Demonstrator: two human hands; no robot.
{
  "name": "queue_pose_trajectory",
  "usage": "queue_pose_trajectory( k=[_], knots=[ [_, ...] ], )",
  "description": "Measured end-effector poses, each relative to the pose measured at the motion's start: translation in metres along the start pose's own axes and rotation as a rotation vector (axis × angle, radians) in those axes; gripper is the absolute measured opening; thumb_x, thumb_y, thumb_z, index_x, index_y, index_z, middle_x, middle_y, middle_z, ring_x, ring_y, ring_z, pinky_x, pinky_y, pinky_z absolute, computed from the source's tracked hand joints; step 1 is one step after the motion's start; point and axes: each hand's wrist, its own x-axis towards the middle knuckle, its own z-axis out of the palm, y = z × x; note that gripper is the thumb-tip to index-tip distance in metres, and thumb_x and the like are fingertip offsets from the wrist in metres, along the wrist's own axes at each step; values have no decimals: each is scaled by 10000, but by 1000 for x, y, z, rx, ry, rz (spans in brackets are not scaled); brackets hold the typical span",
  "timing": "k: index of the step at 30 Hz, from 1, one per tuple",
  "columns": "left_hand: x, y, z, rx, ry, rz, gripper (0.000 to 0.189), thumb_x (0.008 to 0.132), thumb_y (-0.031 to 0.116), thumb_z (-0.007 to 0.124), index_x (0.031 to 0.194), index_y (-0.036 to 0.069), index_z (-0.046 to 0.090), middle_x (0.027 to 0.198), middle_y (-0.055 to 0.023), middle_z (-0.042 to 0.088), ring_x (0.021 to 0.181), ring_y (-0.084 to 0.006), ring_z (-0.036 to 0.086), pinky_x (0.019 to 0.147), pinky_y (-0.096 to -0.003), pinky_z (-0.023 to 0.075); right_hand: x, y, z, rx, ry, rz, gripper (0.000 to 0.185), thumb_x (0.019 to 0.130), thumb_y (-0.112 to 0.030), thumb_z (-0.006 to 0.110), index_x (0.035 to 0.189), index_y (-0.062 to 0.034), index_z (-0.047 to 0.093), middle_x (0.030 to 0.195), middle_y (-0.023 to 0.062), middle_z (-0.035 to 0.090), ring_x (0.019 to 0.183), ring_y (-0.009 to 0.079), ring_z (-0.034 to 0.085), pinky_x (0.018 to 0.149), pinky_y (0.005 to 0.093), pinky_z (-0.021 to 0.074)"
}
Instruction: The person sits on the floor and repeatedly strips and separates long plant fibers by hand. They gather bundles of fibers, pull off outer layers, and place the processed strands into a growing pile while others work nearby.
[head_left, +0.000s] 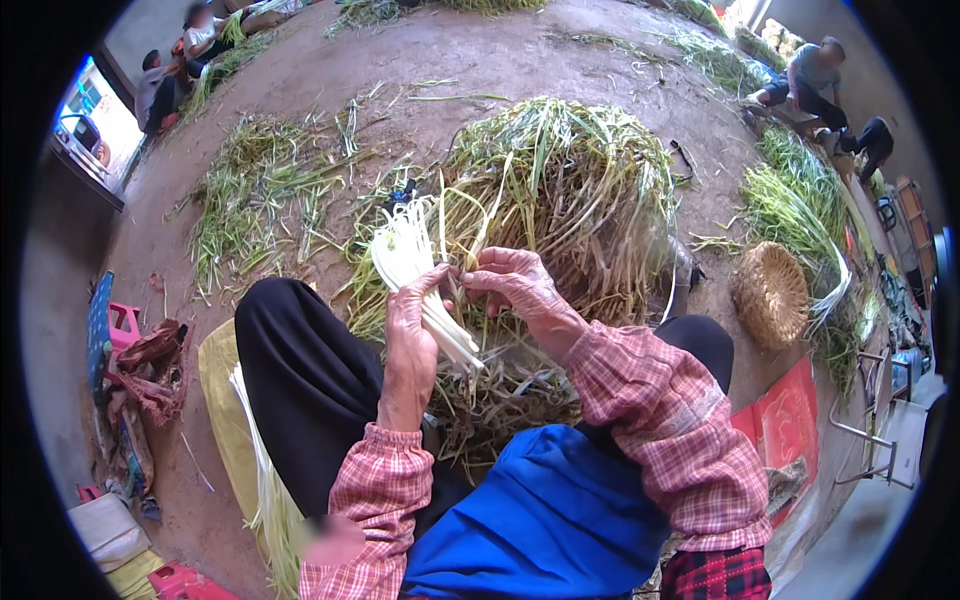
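Note:
My left hand is closed around a bundle of pale, whitish-green plant stalks, slanted with the cut-looking ends towards my lap. Close beside it, my right hand pinches a thin yellowish leafy stalk between thumb and fingers, near the left fingertips. Behind both hands rises a large heap of green and dried plant stalks. Dry trimmings lie between my knees, under the hands. A blue cloth covers my lap.
More pale stalks lie on a yellow sheet at my left. Loose greens are scattered on the floor. A woven straw seat, a green bundle and a red sheet are at right. Several people sit farther off.

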Motion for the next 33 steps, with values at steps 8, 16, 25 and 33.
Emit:
queue_pose_trajectory(
  k=[8, 16, 25, 33],
  knots=[
    [6, -3, -11, 2, 21, 13, 228, 801, 97, 649, 1011, 22, 599, 882, -36, 641, 731, -105, 581, 623, -230, 441, -4, -3, 1, -93, 51, -29, 202, 783, -62, 667, 973, -14, 623, 807, 44, 674, 672, 107, 658, 473, 189, 422],
    [11, -6, -31, 51, -97, 108, 253, 813, 139, 644, 1029, 27, 573, 957, -35, 600, 815, -100, 545, 719, -244, 434, -9, -7, 4, -290, -160, -112, 205, 751, -4, 648, 950, 43, 652, 748, 63, 656, 592, 90, 601, 478, 220, 454],
    [4, 8, -10, 201, 32, 115, 176, 762, 42, 644, 929, -6, 619, 784, -20, 610, 605, -87, 528, 559, -200, 441, -17, -19, 8, -665, -270, -284, 170, 741, 17, 661, 910, 1, 672, 713, 59, 652, 617, 85, 594, 537, 241, 476],
    [12, 7, -20, 56, 33, 47, 219, 750, 32, 682, 956, 4, 613, 792, -44, 629, 593, -116, 554, 549, -205, 459, -35, -22, 14, -531, -303, -274, 150, 723, 2, 659, 861, 15, 603, 729, 38, 630, 673, 87, 575, 614, 263, 471]
  ],
)
